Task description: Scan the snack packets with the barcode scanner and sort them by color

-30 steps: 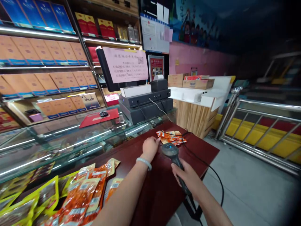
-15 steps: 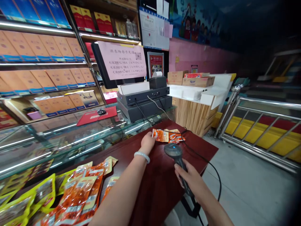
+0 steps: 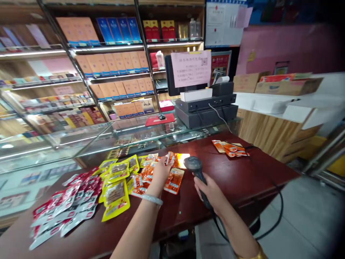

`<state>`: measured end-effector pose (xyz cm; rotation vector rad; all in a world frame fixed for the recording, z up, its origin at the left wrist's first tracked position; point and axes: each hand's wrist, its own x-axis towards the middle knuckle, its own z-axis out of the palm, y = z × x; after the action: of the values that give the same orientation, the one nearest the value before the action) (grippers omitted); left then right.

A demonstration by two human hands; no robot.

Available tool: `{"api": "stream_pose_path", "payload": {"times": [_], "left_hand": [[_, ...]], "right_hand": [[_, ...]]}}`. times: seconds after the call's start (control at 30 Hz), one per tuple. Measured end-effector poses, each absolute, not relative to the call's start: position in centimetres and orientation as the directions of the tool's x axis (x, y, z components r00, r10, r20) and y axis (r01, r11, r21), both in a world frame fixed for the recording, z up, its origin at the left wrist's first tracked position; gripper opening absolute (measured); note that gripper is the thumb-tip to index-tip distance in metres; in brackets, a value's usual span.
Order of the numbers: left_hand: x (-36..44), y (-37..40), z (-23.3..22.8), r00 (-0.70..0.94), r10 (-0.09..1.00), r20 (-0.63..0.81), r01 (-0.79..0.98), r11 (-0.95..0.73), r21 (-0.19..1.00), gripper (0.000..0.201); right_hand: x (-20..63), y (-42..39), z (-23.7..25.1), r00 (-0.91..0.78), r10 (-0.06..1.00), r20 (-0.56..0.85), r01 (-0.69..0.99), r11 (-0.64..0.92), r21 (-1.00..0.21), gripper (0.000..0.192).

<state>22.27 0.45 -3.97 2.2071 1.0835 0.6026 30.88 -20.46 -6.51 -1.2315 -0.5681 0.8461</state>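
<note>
My left hand [image 3: 161, 172], with a pale bangle at the wrist, grips an orange snack packet [image 3: 174, 159] by its left end. A bright light falls on the packet's right end. My right hand [image 3: 207, 190] is wrapped round the handle of a black barcode scanner [image 3: 193, 164], its head close to that lit end. Below my left hand lies another orange packet [image 3: 174, 180], beside a heap of orange packets [image 3: 147, 172]. Further right, a few orange packets [image 3: 231, 148] lie apart on the dark red table [image 3: 199, 147].
Yellow packets [image 3: 116, 192] and red-and-silver packets [image 3: 71, 201] are heaped on the left. Behind the table stand a glass counter [image 3: 102, 144], a monitor with a pink notice [image 3: 192, 69] and a black cash drawer [image 3: 207, 115]. The scanner's cable [image 3: 281, 205] hangs at the right.
My view has swung left. My left hand has left the separate packets on the right and now holds an orange packet near the heap. The scanner's light is now on that packet.
</note>
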Motion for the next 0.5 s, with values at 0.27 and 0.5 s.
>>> {"api": "stream_pose_path", "payload": {"times": [0.27, 0.5], "left_hand": [[16.5, 3.4, -4.0, 0.438, 0.897, 0.052, 0.661, -0.361, 0.658, 0.026], [13.8, 6.3, -2.5, 0.177, 0.96, 0.218, 0.894, -0.249, 0.373, 0.054]], "right_hand": [[28.1, -15.9, -5.6, 0.463, 0.886, 0.003, -0.161, 0.087, -0.983, 0.045], [28.7, -12.9, -5.2, 0.409, 0.912, 0.009, -0.113, 0.06, -0.992, 0.039]]}}
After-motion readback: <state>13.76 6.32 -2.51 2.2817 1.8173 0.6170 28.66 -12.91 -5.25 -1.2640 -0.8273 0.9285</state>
